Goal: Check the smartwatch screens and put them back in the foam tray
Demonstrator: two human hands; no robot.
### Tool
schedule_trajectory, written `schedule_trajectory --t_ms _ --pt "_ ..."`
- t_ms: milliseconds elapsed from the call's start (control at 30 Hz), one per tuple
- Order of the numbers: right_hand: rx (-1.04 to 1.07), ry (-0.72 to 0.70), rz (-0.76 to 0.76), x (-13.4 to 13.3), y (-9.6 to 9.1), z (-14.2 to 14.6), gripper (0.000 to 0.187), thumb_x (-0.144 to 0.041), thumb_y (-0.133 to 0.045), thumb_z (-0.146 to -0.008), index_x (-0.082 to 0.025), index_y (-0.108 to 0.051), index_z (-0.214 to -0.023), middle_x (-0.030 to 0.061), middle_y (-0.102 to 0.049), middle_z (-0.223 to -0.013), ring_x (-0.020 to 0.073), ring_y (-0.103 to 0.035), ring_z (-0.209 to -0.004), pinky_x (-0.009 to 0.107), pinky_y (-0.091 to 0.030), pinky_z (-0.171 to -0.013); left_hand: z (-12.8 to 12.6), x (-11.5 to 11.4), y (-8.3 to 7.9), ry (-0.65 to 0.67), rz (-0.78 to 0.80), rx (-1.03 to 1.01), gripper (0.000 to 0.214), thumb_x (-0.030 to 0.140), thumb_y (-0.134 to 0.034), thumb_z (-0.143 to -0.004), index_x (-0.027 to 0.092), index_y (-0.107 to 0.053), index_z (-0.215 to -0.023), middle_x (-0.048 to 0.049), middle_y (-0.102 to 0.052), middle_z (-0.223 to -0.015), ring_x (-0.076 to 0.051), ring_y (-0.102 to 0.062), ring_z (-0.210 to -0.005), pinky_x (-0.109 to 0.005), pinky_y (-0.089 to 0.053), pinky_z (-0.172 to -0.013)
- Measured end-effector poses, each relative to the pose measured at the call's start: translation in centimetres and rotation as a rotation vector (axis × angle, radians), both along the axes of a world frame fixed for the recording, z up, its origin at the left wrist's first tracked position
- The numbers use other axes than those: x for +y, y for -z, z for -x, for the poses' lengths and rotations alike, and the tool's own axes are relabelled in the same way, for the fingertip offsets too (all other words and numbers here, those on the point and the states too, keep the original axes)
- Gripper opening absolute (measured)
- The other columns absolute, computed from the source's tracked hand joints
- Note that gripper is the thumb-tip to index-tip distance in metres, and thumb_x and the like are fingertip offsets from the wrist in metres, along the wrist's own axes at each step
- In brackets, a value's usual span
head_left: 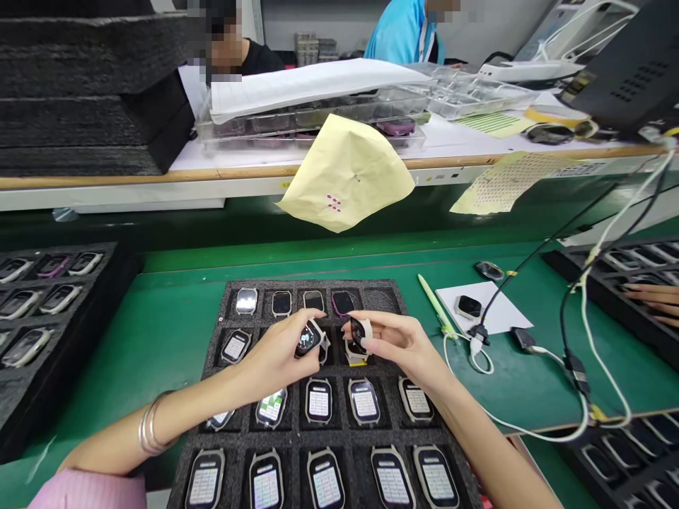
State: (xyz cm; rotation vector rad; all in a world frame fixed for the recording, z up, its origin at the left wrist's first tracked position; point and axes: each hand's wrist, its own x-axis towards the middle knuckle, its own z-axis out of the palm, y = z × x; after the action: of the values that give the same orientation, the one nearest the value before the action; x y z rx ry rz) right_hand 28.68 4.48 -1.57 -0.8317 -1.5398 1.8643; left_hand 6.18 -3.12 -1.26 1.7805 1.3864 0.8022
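My left hand (279,348) pinches a strapless smartwatch (308,339) by its edges, tilted, with a round dial lit on its dark screen. In my right hand (395,341) a second smartwatch (357,331) with a pale case is gripped between thumb and fingers, turned nearly edge-on. Both hands are over the upper middle of a black foam tray (289,440). Below them, several watches such as this one (318,401) lie in the compartments, many showing white grid-like screens. Dark-screened watches, one with a purple case (342,302), fill part of the back row.
Other foam trays with watch cases stand at the left (119,318) and right (562,265). A co-worker's hand (655,300) is at the right one. White cables (586,332), a green pen (435,300) and a watch on white paper (509,311) lie to the right. Yellow paper (350,170) hangs from the shelf.
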Motion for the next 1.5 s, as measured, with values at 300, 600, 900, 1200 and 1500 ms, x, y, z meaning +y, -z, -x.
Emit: schedule_trajectory --t_ms 300,600,900,1200,1500 --pt "0.020 0.039 -0.022 0.1 -0.1 0.0 0.037 -0.026 -0.078 -0.077 -0.023 -0.071 -0.113 0.0086 -0.075 -0.102 0.0248 -0.070 -0.099 0.038 -0.054 -0.093 0.1 0.1 0.1 -0.056 0.006 -0.002 0.045 0.018 -0.053 -0.084 0.022 -0.042 -0.129 -0.0062 -0.063 -0.116 -0.022 -0.062 -0.098 -0.035 -0.046 -0.089" --pt "0.073 -0.006 -0.025 -0.1 -0.9 -0.9 0.036 -0.028 -0.078 -0.077 -0.023 -0.071 -0.113 0.0087 -0.075 -0.099 0.0263 -0.071 -0.095 0.041 -0.055 -0.091 0.2 -0.5 -0.5 -0.120 -0.042 -0.091 0.048 0.019 -0.055 -0.083 0.024 -0.043 -0.130 -0.0028 -0.062 -0.101 -0.017 -0.059 -0.079 -0.028 -0.048 -0.073" --pt "0.119 -0.089 0.146 -0.2 -1.0 0.0 0.036 -0.027 -0.071 -0.085 -0.023 -0.065 -0.120 0.0103 -0.073 -0.109 0.0265 -0.068 -0.103 0.042 -0.053 -0.093 -0.2 0.0 -0.1 -0.162 0.250 -0.409 0.047 0.020 -0.063 -0.077 0.022 -0.048 -0.121 -0.0040 -0.058 -0.100 -0.019 -0.057 -0.087 -0.030 -0.049 -0.072" --pt "0.163 -0.011 0.320 -0.8 -0.3 0.6 0.044 -0.028 -0.069 -0.085 -0.021 -0.059 -0.127 0.0131 -0.070 -0.116 0.0294 -0.064 -0.112 0.051 -0.050 -0.096 0.4 -0.2 -0.7 -0.117 0.595 -1.008 0.042 0.009 -0.058 -0.073 0.019 -0.054 -0.114 -0.0081 -0.065 -0.103 -0.023 -0.061 -0.101 -0.040 -0.051 -0.087" --pt "0.132 0.027 0.323 -1.8 0.3 0.9 0.047 -0.024 -0.069 -0.081 -0.023 -0.059 -0.127 0.0084 -0.072 -0.110 0.0280 -0.068 -0.103 0.050 -0.053 -0.095 0.3 -0.3 0.0 -0.160 0.561 -0.921 0.049 0.008 -0.054 -0.076 0.022 -0.053 -0.123 -0.0070 -0.068 -0.106 -0.021 -0.064 -0.099 -0.041 -0.051 -0.090"
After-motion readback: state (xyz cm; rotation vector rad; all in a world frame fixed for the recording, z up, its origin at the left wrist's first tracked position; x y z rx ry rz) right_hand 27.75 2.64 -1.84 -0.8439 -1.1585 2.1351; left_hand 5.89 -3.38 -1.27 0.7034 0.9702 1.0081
